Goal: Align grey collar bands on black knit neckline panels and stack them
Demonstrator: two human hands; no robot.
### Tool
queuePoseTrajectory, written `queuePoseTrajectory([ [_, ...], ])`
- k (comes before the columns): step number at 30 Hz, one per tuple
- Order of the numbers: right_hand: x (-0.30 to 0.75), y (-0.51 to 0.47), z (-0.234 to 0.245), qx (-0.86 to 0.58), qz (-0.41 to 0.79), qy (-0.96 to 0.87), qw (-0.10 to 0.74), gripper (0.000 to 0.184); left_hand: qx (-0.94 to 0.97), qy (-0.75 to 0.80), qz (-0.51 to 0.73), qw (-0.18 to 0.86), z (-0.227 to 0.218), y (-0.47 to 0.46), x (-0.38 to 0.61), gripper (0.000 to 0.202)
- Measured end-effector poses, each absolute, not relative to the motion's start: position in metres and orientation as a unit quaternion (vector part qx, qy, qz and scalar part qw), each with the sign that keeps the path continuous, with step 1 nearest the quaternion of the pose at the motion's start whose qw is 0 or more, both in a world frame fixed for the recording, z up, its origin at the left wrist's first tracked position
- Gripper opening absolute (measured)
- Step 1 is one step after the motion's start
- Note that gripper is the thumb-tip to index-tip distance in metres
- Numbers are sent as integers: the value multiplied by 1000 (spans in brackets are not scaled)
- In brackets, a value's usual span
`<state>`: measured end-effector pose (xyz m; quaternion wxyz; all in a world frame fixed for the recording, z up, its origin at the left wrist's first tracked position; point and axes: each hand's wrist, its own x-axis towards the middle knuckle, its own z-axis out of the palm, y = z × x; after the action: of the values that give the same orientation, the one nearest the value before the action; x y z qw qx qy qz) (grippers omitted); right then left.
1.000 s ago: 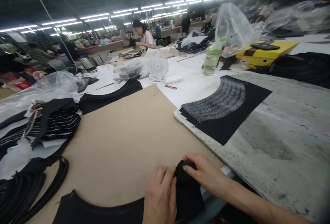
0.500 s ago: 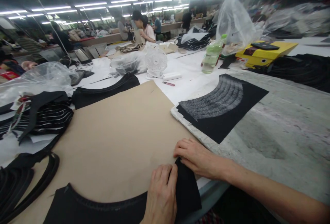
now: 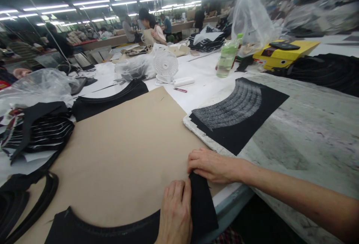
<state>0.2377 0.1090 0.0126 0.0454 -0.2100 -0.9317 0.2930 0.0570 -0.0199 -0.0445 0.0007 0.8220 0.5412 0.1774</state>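
Note:
A curved black fabric piece (image 3: 106,229) lies along the near edge of a tan cardboard sheet (image 3: 123,150). My left hand (image 3: 175,214) lies flat on its right end, fingers together and pressing it down. My right hand (image 3: 213,165) rests palm down at the tip of that same end, fingers stretched out flat on the cardboard and the cloth edge. Neither hand grips anything.
A grey board (image 3: 303,131) to the right carries a black fabric sheet (image 3: 238,113) with chalked arcs. Striped and black fabric pieces (image 3: 36,131) lie at left. Farther back stand a small white fan (image 3: 166,66), a green bottle (image 3: 226,57) and a yellow box (image 3: 286,53). Other people work behind.
My right hand has flattened out from a pinch on the raised fabric tip. The tip now lies flat. The view has drifted slightly.

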Motion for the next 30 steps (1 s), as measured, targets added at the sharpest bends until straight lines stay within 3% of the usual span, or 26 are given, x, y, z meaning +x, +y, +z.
queuePoseTrajectory([
  [9, 238, 107, 7, -177, 186, -965, 53, 15, 809, 554, 196, 12, -53, -24, 60, 60],
  [18, 239, 110, 10, -166, 211, -962, 41, 18, 818, 539, 200, 28, -57, -25, 56, 66],
  [30, 237, 107, 3, -158, 134, -978, 36, 12, 793, 574, 197, 57, -61, -26, 63, 65],
])
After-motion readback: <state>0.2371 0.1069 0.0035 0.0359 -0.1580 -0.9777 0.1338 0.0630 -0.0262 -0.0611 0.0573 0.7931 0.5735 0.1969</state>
